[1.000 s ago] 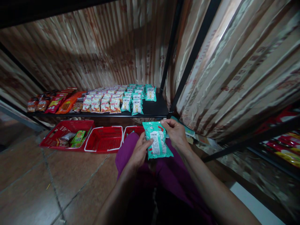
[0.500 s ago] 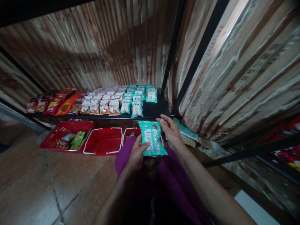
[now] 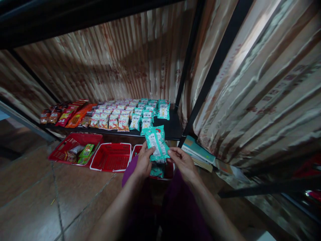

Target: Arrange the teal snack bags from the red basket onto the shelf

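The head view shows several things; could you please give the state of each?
Teal snack bag: held, apparently sealed
Left hand: gripping bag's left side
Right hand: touching bag's lower-right corner
Left red basket: partly filled
Middle red basket: handles lowered
Right red basket: partly hidden
White snack bags: in rows
Black shelf: stocked
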Available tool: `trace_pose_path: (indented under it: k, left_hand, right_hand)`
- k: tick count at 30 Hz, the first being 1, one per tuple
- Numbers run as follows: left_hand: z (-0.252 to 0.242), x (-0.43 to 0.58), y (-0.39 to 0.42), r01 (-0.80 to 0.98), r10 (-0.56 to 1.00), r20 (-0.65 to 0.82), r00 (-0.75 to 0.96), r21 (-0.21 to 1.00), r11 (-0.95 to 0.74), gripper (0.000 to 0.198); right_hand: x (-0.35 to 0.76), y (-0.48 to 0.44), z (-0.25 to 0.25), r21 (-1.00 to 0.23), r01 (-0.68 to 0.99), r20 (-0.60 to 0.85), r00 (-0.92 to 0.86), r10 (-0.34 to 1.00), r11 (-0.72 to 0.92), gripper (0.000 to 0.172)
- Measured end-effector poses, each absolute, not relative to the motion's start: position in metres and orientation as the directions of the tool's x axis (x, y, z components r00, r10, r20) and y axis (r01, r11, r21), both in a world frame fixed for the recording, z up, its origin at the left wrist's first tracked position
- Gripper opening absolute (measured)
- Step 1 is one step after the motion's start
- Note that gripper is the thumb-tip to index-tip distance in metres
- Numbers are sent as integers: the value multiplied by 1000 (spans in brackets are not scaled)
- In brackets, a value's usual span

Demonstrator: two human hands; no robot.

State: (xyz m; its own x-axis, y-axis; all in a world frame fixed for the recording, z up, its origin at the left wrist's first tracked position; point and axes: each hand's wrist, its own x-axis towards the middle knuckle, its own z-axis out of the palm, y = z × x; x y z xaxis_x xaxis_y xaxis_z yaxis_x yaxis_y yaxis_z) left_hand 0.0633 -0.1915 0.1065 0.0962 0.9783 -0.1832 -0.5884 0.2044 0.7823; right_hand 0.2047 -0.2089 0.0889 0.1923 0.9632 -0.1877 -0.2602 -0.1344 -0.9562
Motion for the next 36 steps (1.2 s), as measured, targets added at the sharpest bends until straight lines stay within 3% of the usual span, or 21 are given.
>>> trace_pose_path:
  k: [6, 13, 19, 26, 36]
  left_hand:
    - [120, 72, -189, -563, 980, -148, 135, 802, 199, 41]
    - [115, 79, -186, -556, 975, -191, 114, 801, 222, 51]
    - [108, 69, -179, -553, 978, -193, 81, 808, 205, 49]
    - [105, 51, -175, -396, 968, -119, 219, 896, 200, 47]
    - [110, 38, -172, -357, 922, -118, 369, 898, 258, 52]
  right_hand:
    - [210, -206, 94, -928, -357, -191, 215, 958, -105, 48]
    - [208, -211, 96, -927, -360, -193, 208, 959, -108, 48]
    - [204, -204, 96, -965, -241, -137, 139, 981, -101, 43]
    - [203, -182, 117, -980, -198, -28, 78, 997, -12, 42]
    - [189, -159, 118, -991, -130, -66, 268, 961, -32, 41]
